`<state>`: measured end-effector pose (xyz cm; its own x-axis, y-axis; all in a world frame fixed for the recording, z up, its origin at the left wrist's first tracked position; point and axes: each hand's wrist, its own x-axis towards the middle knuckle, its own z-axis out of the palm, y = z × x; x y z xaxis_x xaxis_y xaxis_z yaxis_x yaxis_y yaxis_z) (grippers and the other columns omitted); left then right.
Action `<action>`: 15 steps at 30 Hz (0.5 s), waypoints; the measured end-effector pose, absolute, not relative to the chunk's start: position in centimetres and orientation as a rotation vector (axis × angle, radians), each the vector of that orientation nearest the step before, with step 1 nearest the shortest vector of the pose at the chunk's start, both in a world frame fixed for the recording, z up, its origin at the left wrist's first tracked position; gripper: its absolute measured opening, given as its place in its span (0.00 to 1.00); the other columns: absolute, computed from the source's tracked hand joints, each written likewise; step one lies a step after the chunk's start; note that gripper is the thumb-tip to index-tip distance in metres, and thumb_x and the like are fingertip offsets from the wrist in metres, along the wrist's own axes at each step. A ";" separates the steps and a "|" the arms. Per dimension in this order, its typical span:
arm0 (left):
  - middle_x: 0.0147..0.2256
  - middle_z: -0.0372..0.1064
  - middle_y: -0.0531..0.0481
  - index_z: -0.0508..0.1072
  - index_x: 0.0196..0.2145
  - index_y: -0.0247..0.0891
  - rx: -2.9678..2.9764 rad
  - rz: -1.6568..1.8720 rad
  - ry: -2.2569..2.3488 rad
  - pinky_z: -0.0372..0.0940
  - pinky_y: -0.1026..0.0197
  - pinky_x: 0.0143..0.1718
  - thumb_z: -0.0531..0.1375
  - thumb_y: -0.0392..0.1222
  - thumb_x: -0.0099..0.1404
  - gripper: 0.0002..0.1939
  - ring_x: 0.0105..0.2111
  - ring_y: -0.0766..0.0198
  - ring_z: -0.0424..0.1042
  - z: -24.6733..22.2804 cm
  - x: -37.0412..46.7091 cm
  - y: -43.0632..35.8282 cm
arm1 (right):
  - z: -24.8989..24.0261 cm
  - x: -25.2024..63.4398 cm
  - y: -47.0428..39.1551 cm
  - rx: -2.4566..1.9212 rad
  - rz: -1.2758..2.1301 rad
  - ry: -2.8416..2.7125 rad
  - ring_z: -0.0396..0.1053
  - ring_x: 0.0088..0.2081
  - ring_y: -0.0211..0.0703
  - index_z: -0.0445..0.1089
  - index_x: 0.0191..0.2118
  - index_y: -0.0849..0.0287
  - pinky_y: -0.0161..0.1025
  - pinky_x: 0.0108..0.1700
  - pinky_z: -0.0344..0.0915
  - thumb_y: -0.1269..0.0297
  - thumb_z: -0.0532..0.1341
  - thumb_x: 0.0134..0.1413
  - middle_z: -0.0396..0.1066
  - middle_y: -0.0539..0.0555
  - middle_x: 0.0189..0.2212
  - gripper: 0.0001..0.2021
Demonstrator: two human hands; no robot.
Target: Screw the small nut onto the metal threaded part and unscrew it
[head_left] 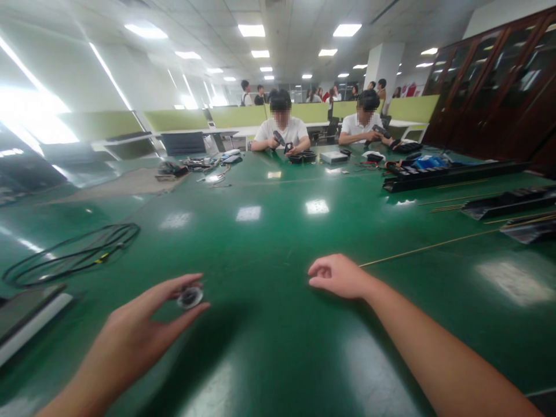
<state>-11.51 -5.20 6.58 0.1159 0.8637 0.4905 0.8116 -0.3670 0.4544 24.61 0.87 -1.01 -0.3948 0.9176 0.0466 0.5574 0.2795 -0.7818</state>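
Observation:
Between the thumb and fingers of my left hand (147, 327) is a small round object (190, 296), clear at its rim and dark in the middle, held above the green table (269, 249). My right hand (336, 277) is over the table to the right, its fingers curled inward. Whether anything small is inside those fingers cannot be seen. A thin yellowish rod (430, 247) runs along the table from beside my right wrist towards the right edge.
A coiled black cable (73, 263) lies at the left, above a flat panel (35, 321). Black metal channels (452, 174) and more rods are at the right. Across the table two people (281, 130) handle tools among cables and parts (200, 164).

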 end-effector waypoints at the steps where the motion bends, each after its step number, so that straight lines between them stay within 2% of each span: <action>1: 0.39 0.75 0.57 0.74 0.48 0.49 2.409 1.022 1.638 0.70 0.59 0.42 0.69 0.57 0.55 0.25 0.36 0.61 0.75 6.4 -10.3 -4.3 | -1.0 24.6 0.9 -1.321 0.958 -2.050 0.70 0.28 0.37 0.78 0.40 0.60 0.32 0.30 0.63 0.60 0.66 0.52 0.76 0.51 0.28 0.12; 4: 0.41 0.74 0.52 0.70 0.52 0.45 2.637 0.904 1.326 0.70 0.60 0.42 0.63 0.47 0.62 0.20 0.38 0.61 0.74 5.9 -5.5 -2.2 | -1.1 24.6 0.8 -1.319 0.977 -2.032 0.70 0.28 0.37 0.78 0.40 0.60 0.32 0.30 0.63 0.60 0.66 0.51 0.76 0.51 0.28 0.12; 7: 0.41 0.74 0.50 0.72 0.49 0.43 2.626 0.871 1.220 0.69 0.60 0.42 0.63 0.40 0.62 0.16 0.39 0.61 0.73 5.1 -1.3 -0.9 | -1.2 24.6 0.8 -1.304 0.973 -2.033 0.69 0.26 0.36 0.77 0.40 0.59 0.32 0.29 0.62 0.61 0.66 0.51 0.75 0.50 0.27 0.11; 11: 0.40 0.73 0.50 0.74 0.43 0.42 2.520 0.878 1.175 0.68 0.59 0.43 0.62 0.37 0.62 0.11 0.40 0.61 0.72 3.2 0.9 0.1 | -1.3 24.5 0.7 -1.278 0.944 -2.041 0.68 0.25 0.36 0.77 0.39 0.59 0.32 0.28 0.61 0.63 0.66 0.51 0.74 0.48 0.25 0.09; 15: 0.41 0.73 0.50 0.74 0.42 0.42 2.454 0.811 1.145 0.66 0.59 0.45 0.62 0.37 0.62 0.10 0.42 0.61 0.72 1.4 0.7 0.5 | -1.2 24.1 0.4 -1.232 0.922 -2.020 0.68 0.26 0.36 0.75 0.41 0.58 0.32 0.29 0.62 0.66 0.65 0.52 0.73 0.48 0.26 0.10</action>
<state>0.69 0.51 1.43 0.5194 0.7747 0.3606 0.5972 -0.6309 0.4953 24.11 0.44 -1.17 -0.3952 0.9095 0.1294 0.4982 0.3305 -0.8016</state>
